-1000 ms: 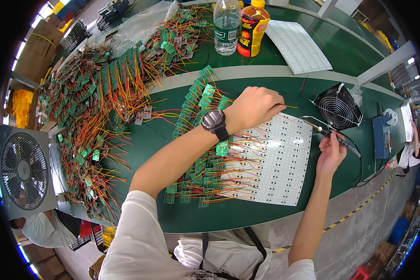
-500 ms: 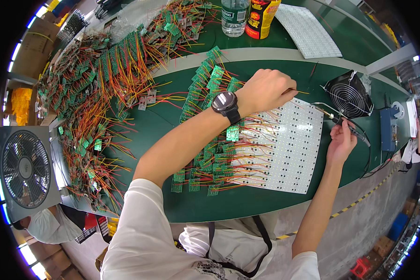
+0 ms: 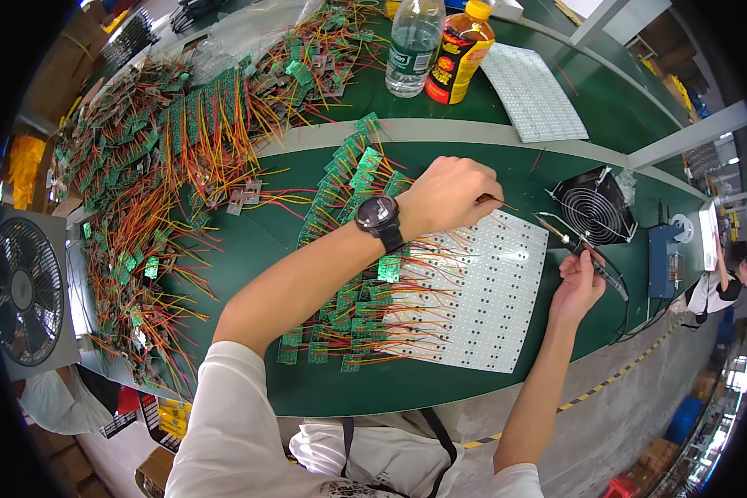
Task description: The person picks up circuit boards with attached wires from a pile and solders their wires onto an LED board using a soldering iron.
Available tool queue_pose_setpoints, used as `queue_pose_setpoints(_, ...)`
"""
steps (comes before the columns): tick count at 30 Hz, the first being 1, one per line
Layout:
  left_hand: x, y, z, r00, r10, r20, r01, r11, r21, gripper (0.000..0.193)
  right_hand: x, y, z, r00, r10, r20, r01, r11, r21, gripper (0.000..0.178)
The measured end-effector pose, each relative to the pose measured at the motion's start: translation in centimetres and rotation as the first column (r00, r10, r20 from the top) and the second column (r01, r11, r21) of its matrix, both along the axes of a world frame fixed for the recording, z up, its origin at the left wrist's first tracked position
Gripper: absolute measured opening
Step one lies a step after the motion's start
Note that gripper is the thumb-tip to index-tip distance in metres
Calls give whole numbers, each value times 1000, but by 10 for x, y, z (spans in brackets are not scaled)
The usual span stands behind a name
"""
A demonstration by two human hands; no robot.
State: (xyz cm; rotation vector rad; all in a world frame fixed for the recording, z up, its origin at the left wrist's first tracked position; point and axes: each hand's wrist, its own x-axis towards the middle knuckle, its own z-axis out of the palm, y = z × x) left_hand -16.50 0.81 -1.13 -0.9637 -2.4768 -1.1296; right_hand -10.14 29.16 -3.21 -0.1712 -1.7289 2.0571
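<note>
My left hand (image 3: 456,192), a dark watch on its wrist, hovers at the far edge of a white perforated panel (image 3: 494,299). Its fingers pinch a thin wire (image 3: 509,206), whose end pokes out to the right. My right hand (image 3: 581,289) is closed around a soldering iron (image 3: 591,259) just right of the panel. The iron's tip points up and left, apart from the wire. Rows of small green circuit boards (image 3: 361,328) lie along the panel's left side and partly under my left forearm. Their red and yellow wires reach over the panel.
A big heap of wired boards (image 3: 133,149) covers the table's left. Behind stand a clear bottle (image 3: 411,50), a dark drink bottle (image 3: 461,54) and another white panel (image 3: 535,91). A black fan (image 3: 593,207) and a blue soldering station (image 3: 662,257) are at right.
The whole view has shifted, so the scene sits lower and further left. Both hands keep nearly the same places by the panel, with the same grips.
</note>
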Motion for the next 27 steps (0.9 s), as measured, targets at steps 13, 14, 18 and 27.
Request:
queue_pose_setpoints(13, -1, 3, 0, 997, 20, 80, -17, 999, -43, 6, -22, 1, 0, 991, 136, 5, -135, 985, 104, 20)
queue_pose_setpoints(14, -1, 3, -1, 997, 24, 79, -20, 999, -44, 6, -22, 3, -2, 989, 144, 38, -148, 983, 110, 20)
queue_pose_setpoints(18, -1, 3, -4, 998, 37, 58, -33, 998, -57, 5, -23, 5, -3, 983, 178, 38, -180, 981, 73, 21)
queue_pose_setpoints(27, -3, 4, -2, 998, 41, 50, -39, 999, -38, 5, -23, 7, -1, 971, 226, 83, -235, 965, 118, 23)
